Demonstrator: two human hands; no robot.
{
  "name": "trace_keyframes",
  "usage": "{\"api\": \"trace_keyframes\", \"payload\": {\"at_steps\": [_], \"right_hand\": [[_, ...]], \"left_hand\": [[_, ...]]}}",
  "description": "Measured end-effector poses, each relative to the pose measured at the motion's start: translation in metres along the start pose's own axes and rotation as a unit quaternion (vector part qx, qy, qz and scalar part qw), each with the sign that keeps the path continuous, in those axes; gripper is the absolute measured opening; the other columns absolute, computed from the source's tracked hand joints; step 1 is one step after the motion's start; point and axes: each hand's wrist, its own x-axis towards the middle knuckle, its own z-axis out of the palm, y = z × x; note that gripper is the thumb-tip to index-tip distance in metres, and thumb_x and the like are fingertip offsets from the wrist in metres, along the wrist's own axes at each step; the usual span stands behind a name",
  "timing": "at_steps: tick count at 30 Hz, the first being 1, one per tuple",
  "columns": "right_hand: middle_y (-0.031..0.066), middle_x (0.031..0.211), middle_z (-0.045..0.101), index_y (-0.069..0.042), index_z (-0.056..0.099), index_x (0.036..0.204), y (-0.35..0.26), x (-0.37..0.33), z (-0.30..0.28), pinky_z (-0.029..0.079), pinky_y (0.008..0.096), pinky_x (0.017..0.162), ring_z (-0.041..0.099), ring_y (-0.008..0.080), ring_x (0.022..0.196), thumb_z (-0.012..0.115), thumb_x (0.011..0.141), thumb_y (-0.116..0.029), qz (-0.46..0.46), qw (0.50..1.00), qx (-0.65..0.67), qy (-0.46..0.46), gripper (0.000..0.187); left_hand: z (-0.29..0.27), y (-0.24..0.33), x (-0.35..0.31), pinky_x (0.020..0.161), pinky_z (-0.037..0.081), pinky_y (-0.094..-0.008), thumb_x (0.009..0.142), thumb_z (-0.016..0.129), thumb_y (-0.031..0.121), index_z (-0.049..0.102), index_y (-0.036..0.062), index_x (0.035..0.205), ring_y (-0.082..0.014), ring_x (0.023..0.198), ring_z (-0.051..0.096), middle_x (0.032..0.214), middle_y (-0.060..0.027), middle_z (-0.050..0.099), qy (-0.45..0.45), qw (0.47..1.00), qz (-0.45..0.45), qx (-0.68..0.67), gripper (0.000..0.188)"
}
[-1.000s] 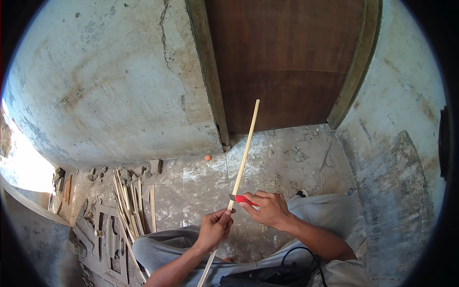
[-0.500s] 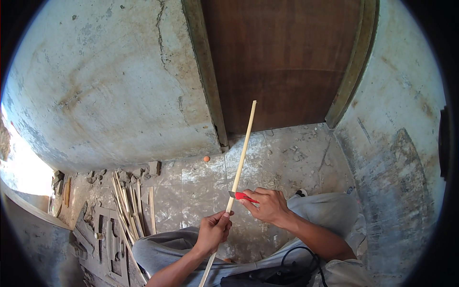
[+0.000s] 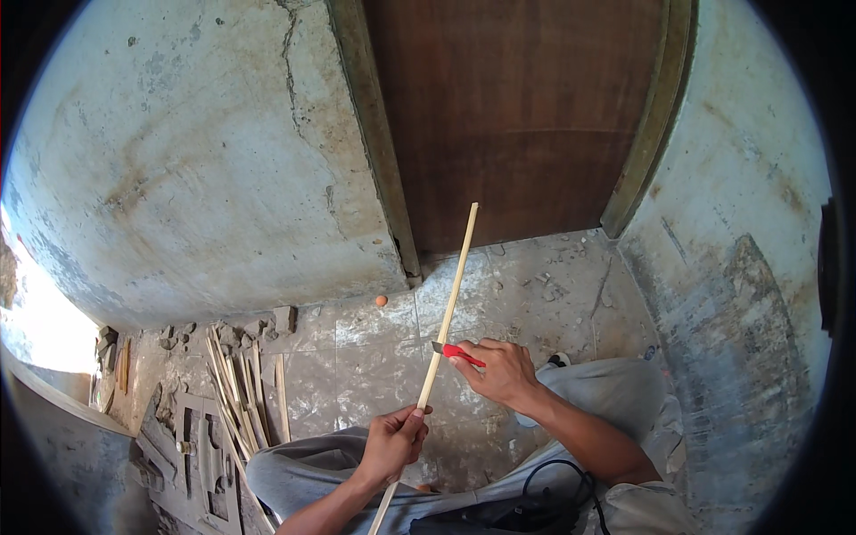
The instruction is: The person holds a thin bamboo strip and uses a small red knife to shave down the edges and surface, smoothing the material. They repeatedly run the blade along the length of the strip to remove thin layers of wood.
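"Wooden strip [image 3: 452, 290] first, please; where is it, and which way does it lie?"

"It slants in front of the person's body, above the floor [image 3: 374, 374]; its upper end shows against the brown door [image 3: 517, 125], while its lower end runs down past the left hand [image 3: 393, 446] to the bottom edge of the view, over the grey trousers [image 3: 615, 401]."

"And that left hand; how far open is it?"

"Hardly at all; it is closed round the strip below the middle, the thumb laid along the near face and the fingers curled about the other side; the palm is turned away, so I cannot tell how firmly it presses."

"What about the right hand [image 3: 504, 374]?"

"Closed as well; it grips a red-handled knife [image 3: 462, 353], the handle lying between thumb and fingers and pointing leftward; the blade [image 3: 437, 347] lies across the strip a little above the left hand, though I cannot tell whether it bites into the wood."

"Are the hands touching each other?"

"No; they are apart, the right one higher and to the side of the strip."

"Anything lying around them?"

"More strips [image 3: 236, 392] lie in a loose bundle beyond the left knee; a small orange ball [image 3: 382, 301] sits on the floor near the wall [image 3: 223, 178]."
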Motion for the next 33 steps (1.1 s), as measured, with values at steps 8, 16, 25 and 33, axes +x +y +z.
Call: {"api": "trace_keyframes", "payload": {"at_steps": [8,16,25,33], "right_hand": [[0.0089,0.077,0.069,-0.012,0.072,0.11,0.0,0.0,-0.002,0.054,0.0421,0.054,0.068,0.0294,0.063,0.066,0.09,-0.037,0.004,1.0,-0.006,0.007,0.033],[0.0086,0.075,0.069,-0.012,0.072,0.11,0.003,0.001,-0.004,0.054,0.0428,0.053,0.068,0.0293,0.062,0.066,0.089,-0.036,-0.005,1.0,0.005,0.021,0.032],[0.0077,0.07,0.066,-0.011,0.073,0.103,-0.001,-0.003,0.005,0.051,0.0402,0.05,0.066,0.0285,0.06,0.07,0.087,-0.034,-0.032,0.999,0.009,0.033,0.029],[0.006,0.071,0.067,-0.011,0.073,0.103,-0.002,-0.006,0.012,0.051,0.0401,0.05,0.066,0.0275,0.06,0.071,0.086,-0.033,-0.042,0.999,0.008,0.021,0.028]], "left_hand": [[-0.002,-0.003,-0.007,0.04,0.026,-0.0232,0.104,0.05,0.017,0.062,-0.0044,0.116,-0.0052,0.045,0.037,0.068,-0.0015,0.052,-0.001,1.0,0.012,0.012,0.027],[-0.004,-0.001,-0.015,0.04,0.025,-0.0234,0.104,0.05,0.018,0.062,-0.0042,0.115,-0.0059,0.045,0.036,0.066,-0.001,0.049,0.005,1.0,0.009,0.027,0.027],[-0.012,-0.013,-0.037,0.04,0.027,-0.0228,0.104,0.051,0.019,0.062,-0.0043,0.116,-0.0056,0.046,0.037,0.067,-0.0005,0.049,0.031,0.998,0.007,0.047,0.029],[-0.013,-0.024,-0.056,0.042,0.03,-0.0222,0.104,0.051,0.02,0.064,-0.0028,0.116,-0.0044,0.048,0.041,0.066,0.001,0.051,0.054,0.997,0.008,0.048,0.029]]}}
